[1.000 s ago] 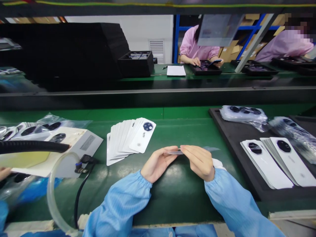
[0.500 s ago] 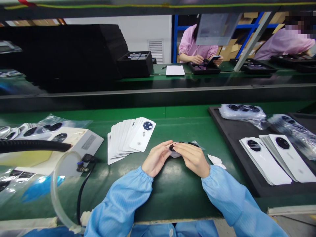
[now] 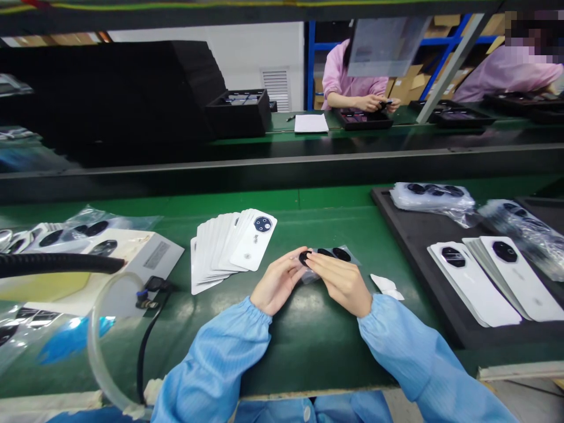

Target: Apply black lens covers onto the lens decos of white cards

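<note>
My left hand [image 3: 278, 283] and my right hand [image 3: 341, 283] meet above the green bench mat [image 3: 308, 346], pinching a transparent film strip [image 3: 339, 254] between them. Several round black camera-lens pieces sit on the film, and my fingers partly hide them. A fan of white phone back covers [image 3: 231, 247] lies just left of my left hand, its top cover showing a round camera ring. A small white paper scrap [image 3: 386, 286] lies right of my right hand.
A black tray [image 3: 409, 258] at right holds white back covers and bagged lens parts. At left are a black hose [image 3: 57, 264], a transparent tube [image 3: 99, 335] and plastic bags. Across the line, co-workers in pink handle items over black trays.
My hands have turned the film from nearly edge-on to a flatter pose, so its black lens pieces now show more. Both hands stay together, still holding it.
</note>
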{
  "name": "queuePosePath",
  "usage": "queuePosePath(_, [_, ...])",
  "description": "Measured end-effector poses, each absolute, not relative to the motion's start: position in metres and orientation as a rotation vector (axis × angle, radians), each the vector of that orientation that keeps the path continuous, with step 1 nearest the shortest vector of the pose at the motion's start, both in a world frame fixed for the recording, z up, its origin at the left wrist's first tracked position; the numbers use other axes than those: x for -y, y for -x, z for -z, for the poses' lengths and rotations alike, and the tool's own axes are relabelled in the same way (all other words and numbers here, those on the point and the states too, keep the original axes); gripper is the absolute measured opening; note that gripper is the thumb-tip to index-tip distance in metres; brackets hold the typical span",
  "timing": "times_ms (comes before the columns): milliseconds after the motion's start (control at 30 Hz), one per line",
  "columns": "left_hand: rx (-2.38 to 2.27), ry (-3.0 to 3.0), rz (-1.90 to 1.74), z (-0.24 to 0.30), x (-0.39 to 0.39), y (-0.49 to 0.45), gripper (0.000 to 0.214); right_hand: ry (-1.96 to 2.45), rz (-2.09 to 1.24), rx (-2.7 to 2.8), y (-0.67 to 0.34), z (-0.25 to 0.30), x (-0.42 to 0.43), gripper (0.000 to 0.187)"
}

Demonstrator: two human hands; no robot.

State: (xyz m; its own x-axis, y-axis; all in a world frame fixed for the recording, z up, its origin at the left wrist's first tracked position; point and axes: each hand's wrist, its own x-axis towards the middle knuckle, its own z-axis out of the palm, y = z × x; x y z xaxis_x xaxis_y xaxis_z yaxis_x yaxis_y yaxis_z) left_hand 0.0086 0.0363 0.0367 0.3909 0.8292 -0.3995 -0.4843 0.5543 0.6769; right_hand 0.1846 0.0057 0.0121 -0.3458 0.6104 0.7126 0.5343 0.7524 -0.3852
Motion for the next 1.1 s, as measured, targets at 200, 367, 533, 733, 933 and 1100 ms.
queuePosePath(200, [-0.847,-0.54,-0.87,-0.035,-0.035,-0.008,0.035,0.883,-0.139,2.036,-0.185,-0.005,-0.005,0.053])
queuePosePath(367, [-0.897,-0.572,-0.934,-0.03,-0.033,-0.012,0.036,0.912,-0.154,2.019,-0.178,0.001,-0.004,0.052])
queuePosePath(533, [-0.903,-0.609,-0.982,-0.026,-0.033,-0.014,0.036,0.943,-0.183,1.999,-0.172,-0.001,-0.001,0.054])
queuePosePath(733, [-0.95,-0.69,-1.048,-0.018,-0.028,-0.019,0.034,1.032,-0.182,1.961,-0.163,0.003,0.005,0.045])
queuePosePath(933, [-0.983,-0.758,-1.058,-0.013,-0.024,-0.024,0.037,1.164,-0.216,1.879,-0.155,0.01,0.006,0.04])
queuePosePath(1100, [-1.028,-0.876,-1.08,-0.012,-0.021,-0.027,0.037,1.215,-0.221,1.827,-0.152,0.008,0.008,0.023])
